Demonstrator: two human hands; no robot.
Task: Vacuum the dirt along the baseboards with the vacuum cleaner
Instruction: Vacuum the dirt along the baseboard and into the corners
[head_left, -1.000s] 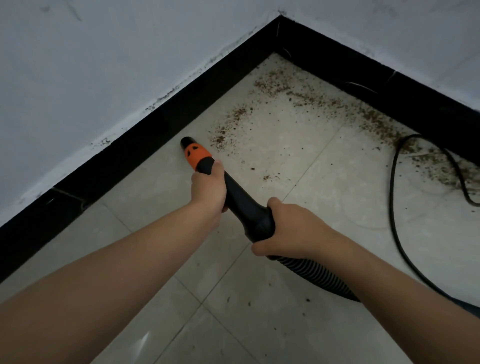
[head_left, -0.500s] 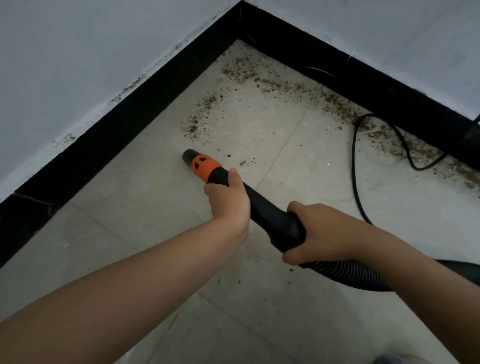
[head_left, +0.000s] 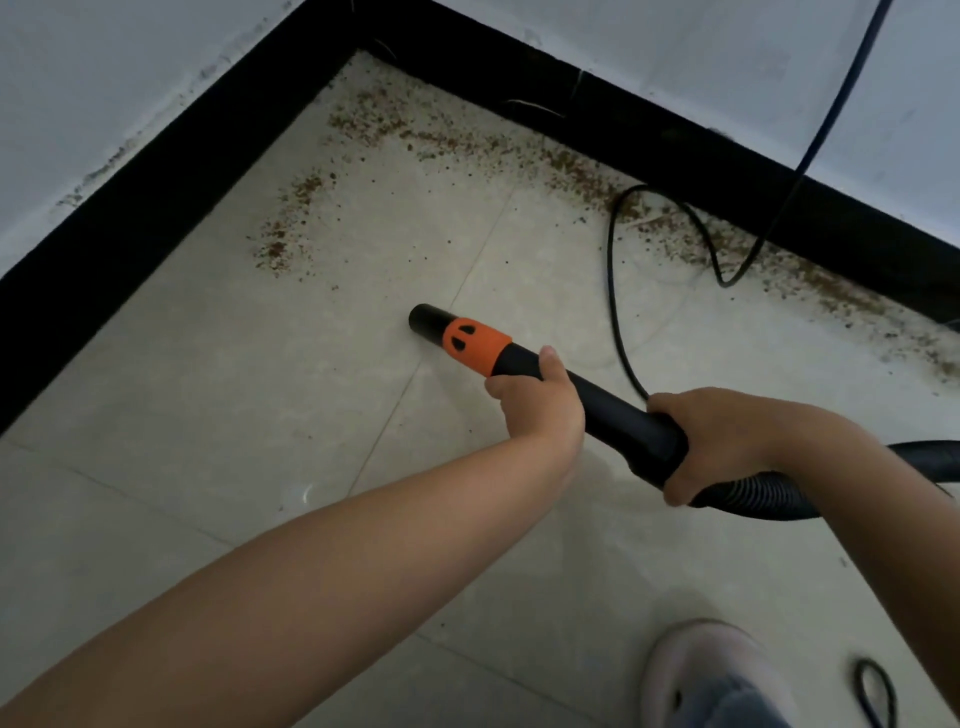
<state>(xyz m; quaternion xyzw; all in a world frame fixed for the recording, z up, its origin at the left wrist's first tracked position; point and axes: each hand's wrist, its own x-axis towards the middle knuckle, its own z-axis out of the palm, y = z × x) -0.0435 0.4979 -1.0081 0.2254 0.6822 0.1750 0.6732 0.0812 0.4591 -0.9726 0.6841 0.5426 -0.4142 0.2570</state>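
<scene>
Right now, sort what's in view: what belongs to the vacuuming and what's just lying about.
Job: nozzle, gripped by the left hand; right hand at the hose; dirt; baseboard; cord.
Lying about: small loop; slipper.

matt plastic nozzle (head_left: 470, 347), ribbed hose (head_left: 753, 496), glossy tiles (head_left: 208, 415)

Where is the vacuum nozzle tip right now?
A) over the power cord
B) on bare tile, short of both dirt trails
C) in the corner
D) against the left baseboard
B: the nozzle tip sits on bare tile, apart from the dirt and the baseboard.
</scene>
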